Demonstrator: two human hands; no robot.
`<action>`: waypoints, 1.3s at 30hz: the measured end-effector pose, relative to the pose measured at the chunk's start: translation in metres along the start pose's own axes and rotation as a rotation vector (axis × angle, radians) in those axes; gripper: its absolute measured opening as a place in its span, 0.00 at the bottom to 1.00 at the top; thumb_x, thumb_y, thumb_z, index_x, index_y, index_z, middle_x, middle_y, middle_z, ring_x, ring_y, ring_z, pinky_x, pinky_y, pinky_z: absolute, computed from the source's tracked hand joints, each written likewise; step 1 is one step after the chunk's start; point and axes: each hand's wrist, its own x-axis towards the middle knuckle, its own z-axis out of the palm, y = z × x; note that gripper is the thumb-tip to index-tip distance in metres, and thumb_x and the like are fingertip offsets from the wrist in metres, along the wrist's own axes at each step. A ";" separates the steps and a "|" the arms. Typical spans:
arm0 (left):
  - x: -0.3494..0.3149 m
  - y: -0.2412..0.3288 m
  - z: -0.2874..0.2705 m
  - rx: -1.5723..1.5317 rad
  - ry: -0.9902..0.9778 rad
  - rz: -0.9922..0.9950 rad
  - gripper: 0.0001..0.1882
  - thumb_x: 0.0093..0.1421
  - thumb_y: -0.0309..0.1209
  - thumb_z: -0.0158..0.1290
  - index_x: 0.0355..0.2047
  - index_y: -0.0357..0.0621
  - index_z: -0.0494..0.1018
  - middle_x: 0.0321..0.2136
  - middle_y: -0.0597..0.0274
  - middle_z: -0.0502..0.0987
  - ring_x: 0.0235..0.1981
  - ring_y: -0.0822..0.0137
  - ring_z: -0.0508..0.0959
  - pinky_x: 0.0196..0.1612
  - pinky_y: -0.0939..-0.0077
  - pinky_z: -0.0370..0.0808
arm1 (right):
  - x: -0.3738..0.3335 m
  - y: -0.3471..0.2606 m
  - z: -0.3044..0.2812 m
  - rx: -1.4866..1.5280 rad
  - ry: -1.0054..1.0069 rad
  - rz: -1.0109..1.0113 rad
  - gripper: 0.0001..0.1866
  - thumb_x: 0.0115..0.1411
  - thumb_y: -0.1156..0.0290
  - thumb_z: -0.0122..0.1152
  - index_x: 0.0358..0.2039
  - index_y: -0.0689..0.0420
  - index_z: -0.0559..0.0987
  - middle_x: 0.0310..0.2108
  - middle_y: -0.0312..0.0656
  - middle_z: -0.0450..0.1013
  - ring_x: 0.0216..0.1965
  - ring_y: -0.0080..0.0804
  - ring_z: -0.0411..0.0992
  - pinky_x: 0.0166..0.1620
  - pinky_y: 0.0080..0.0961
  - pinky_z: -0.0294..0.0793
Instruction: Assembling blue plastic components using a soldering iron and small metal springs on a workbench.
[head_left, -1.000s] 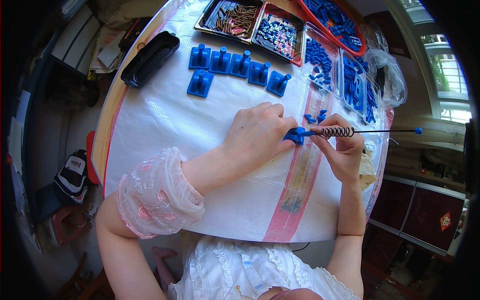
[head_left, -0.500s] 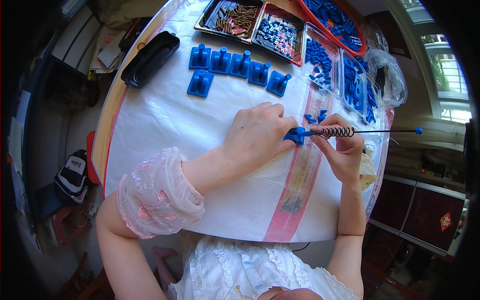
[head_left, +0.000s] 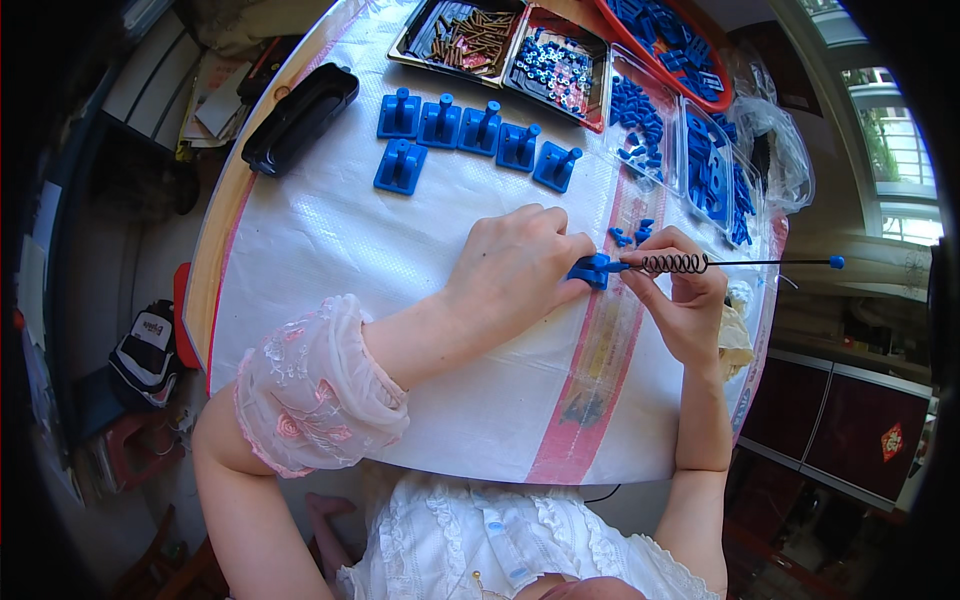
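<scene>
My left hand (head_left: 520, 265) grips a small blue plastic block (head_left: 588, 270) just above the white woven table cover (head_left: 340, 250). My right hand (head_left: 680, 305) pinches a thin dark rod (head_left: 770, 263) with a blue tip and a black coil spring (head_left: 672, 264) slid onto it. The rod's near end meets the blue block between both hands. A few small blue pieces (head_left: 632, 234) lie just beyond my fingers.
Several finished blue blocks with pegs (head_left: 470, 135) stand in a row further back. Trays of brown screws (head_left: 465, 38), small washers (head_left: 558, 68) and blue parts (head_left: 665, 40) line the far edge. A black case (head_left: 300, 118) lies at the far left. A clear bag (head_left: 775, 150) sits at right.
</scene>
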 end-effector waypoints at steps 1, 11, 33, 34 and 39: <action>0.000 0.000 0.000 0.000 -0.001 -0.001 0.14 0.51 0.38 0.68 0.39 0.54 0.82 0.28 0.64 0.75 0.33 0.63 0.79 0.34 0.66 0.77 | 0.000 0.000 0.000 0.004 0.000 -0.003 0.12 0.50 0.85 0.72 0.37 0.61 0.87 0.33 0.38 0.76 0.35 0.24 0.72 0.38 0.20 0.67; 0.001 0.000 0.000 -0.002 0.000 -0.003 0.14 0.51 0.38 0.68 0.39 0.54 0.82 0.28 0.64 0.75 0.33 0.62 0.79 0.34 0.65 0.77 | 0.001 0.001 0.000 0.017 -0.004 -0.002 0.12 0.50 0.86 0.71 0.37 0.62 0.87 0.34 0.39 0.76 0.36 0.25 0.73 0.39 0.21 0.68; 0.001 0.000 -0.001 -0.004 -0.005 -0.006 0.14 0.51 0.38 0.68 0.38 0.55 0.82 0.28 0.64 0.74 0.33 0.62 0.79 0.34 0.65 0.77 | 0.002 0.000 -0.003 -0.003 -0.019 -0.002 0.12 0.50 0.84 0.72 0.37 0.62 0.86 0.35 0.40 0.77 0.37 0.25 0.74 0.40 0.21 0.69; 0.001 0.000 0.000 -0.003 -0.007 -0.007 0.14 0.51 0.38 0.68 0.38 0.55 0.82 0.28 0.64 0.74 0.33 0.62 0.79 0.34 0.65 0.77 | 0.002 0.000 -0.003 0.002 -0.018 0.001 0.12 0.50 0.84 0.72 0.37 0.62 0.86 0.35 0.40 0.77 0.37 0.25 0.74 0.40 0.21 0.69; 0.001 0.000 0.000 0.001 -0.002 -0.004 0.14 0.51 0.39 0.68 0.38 0.55 0.82 0.28 0.64 0.74 0.33 0.62 0.79 0.34 0.65 0.77 | 0.001 0.000 -0.005 -0.001 -0.020 0.010 0.12 0.51 0.84 0.72 0.37 0.62 0.87 0.35 0.39 0.76 0.36 0.24 0.73 0.39 0.20 0.68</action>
